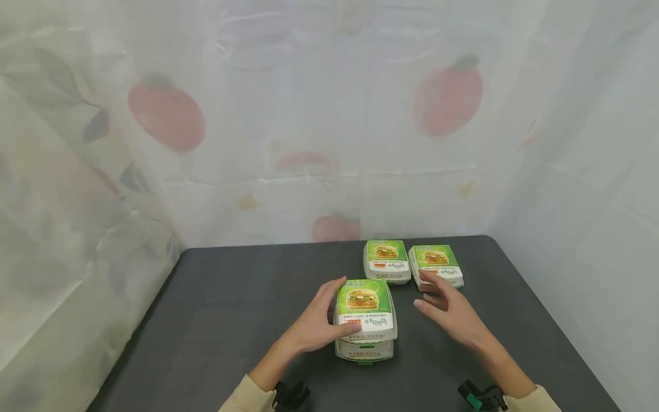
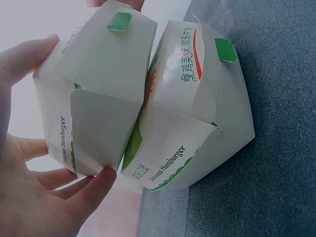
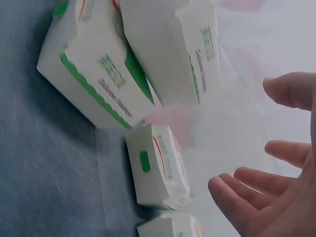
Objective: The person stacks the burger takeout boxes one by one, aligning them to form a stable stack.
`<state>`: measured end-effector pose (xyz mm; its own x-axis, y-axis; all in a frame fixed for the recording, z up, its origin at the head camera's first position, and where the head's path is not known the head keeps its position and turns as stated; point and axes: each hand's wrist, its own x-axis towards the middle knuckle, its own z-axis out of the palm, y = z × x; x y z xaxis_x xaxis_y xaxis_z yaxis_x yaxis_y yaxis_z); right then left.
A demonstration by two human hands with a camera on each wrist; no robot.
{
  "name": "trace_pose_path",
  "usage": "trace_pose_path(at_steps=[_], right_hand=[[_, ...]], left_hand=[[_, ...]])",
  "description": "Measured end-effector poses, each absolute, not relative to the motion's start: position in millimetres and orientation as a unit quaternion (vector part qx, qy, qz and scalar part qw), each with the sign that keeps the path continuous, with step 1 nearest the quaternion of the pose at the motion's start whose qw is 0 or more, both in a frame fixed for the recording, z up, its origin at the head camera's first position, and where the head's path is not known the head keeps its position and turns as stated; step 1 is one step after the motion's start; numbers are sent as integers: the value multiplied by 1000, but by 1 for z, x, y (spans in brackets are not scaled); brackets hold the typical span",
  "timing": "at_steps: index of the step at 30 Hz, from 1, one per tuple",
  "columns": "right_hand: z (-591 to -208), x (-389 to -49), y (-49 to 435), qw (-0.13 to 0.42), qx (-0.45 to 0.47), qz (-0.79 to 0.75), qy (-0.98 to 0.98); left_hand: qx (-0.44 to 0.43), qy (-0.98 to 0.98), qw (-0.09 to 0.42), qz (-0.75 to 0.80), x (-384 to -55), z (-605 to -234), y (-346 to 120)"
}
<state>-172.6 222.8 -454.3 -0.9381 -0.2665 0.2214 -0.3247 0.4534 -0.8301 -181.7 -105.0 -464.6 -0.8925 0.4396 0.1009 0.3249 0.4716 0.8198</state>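
Observation:
My left hand (image 1: 319, 320) grips the upper burger box (image 1: 364, 306), thumb on the near side and fingers along its far left side. It sits on or just above a lower burger box (image 1: 365, 350); in the left wrist view the upper box (image 2: 106, 64) is slightly tilted against the lower one (image 2: 197, 103). To the right, my right hand (image 1: 450, 315) hovers with fingers spread and holds nothing. The right wrist view shows a gap between that hand (image 3: 271, 182) and the stacked boxes. Green and white lids carry a hamburger picture.
Two more burger boxes stand side by side at the back, one left (image 1: 387, 262) and one right (image 1: 436, 266). The dark table (image 1: 247, 303) is bordered behind by a pale fruit-print curtain (image 1: 319, 114), with similar sheets on both sides.

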Motion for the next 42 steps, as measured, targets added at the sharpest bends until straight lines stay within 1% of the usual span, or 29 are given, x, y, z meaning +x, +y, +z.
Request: trace_pose_path(at_steps=[11,22,29,35,42], right_hand=[[-446,-197,244,73,126,416,-898],[-448,-224,274,82,96,368,-921],[-458,-243,290,91,84,338,-933],[-468,-255,300,71,66,329,-939],[-481,-265,304,7,33,345,-938]], left_hand=[[225,853,70,465,-183,-464,-104],[225,852,71,468,-182,-462,-104],[227,851,69,469,-182,-463,-104],[228,853,67,464,-183,-465,-104],[225,855,68,463,-181,-463,-104]])
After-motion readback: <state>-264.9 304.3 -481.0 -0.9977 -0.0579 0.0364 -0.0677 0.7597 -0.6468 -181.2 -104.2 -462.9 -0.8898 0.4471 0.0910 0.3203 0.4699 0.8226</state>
